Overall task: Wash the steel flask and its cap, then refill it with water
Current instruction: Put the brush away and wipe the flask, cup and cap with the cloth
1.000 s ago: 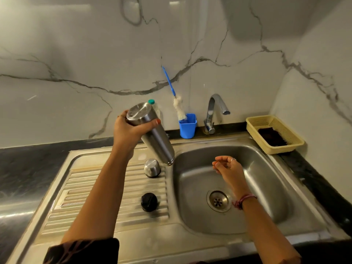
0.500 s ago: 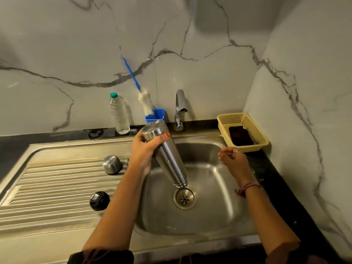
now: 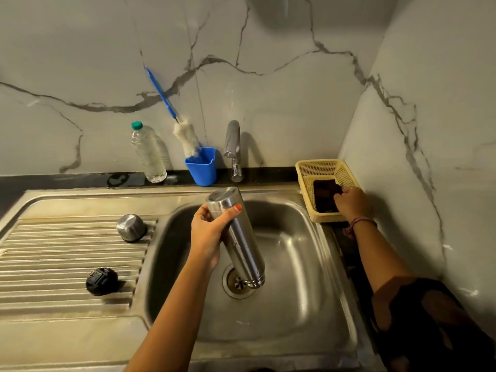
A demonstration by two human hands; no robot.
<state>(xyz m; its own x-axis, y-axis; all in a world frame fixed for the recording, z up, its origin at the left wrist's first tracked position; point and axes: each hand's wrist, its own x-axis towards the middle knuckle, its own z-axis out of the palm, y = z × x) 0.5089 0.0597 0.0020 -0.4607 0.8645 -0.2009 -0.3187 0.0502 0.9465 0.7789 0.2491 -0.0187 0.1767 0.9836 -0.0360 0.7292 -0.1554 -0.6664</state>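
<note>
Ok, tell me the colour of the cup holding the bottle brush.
Blue, clearest in the head view: the cup stands beside the tap.

You've got a plastic bottle [image 3: 149,154] w/ green cap, bottle brush [image 3: 185,138] in blue cup [image 3: 201,167], yellow basket [image 3: 326,167] at right.

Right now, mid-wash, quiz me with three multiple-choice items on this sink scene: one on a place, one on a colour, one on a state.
1. Where is the dark scrub pad?
A. yellow mesh basket
B. sink basin
C. blue cup

2. What colour is the clear plastic bottle's cap?
A. red
B. green
C. black

3. How does the left hand hold the cylindrical steel flask?
A. upright
B. flat
C. mouth down

Answers: 1 A, the right hand reaches it there; 2 B, it shows green; 3 C, mouth over the round drain.
</note>
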